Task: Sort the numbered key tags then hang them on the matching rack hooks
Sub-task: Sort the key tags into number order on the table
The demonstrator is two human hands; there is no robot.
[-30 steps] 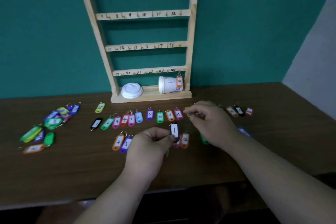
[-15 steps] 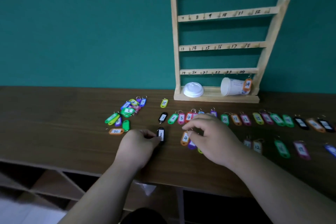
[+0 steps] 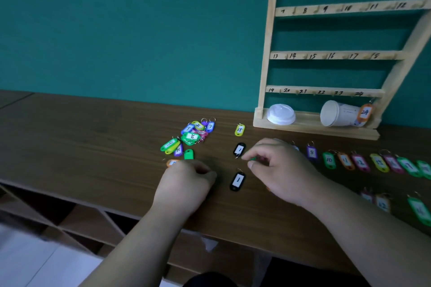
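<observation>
The wooden rack (image 3: 265, 53) stands at the right against the wall, with an orange tag 24 (image 3: 365, 113) on its hook. Two black tags marked 1 lie on the table, one (image 3: 239, 149) further back than the other (image 3: 237, 181). My left hand (image 3: 184, 186) rests curled just left of the near one, apart from it. My right hand (image 3: 277, 168) pinches a green tag (image 3: 253, 159) at its fingertips and hides part of the sorted row. That row runs right from purple 8 (image 3: 311, 152) and green 10 (image 3: 329, 160). An unsorted pile (image 3: 191, 135) lies left, and yellow 15 (image 3: 239, 129) lies alone.
A white cup lid (image 3: 281, 114) and a paper cup (image 3: 338, 113) on its side sit on the rack's base. A second, shorter row of tags (image 3: 382, 204) lies near the table's front edge at right. Open shelf compartments (image 3: 70, 216) show below the table at left.
My left hand has let go of the black tag 1, which now lies on the table. My right hand has shifted to the row's left end. My view has swung left.
</observation>
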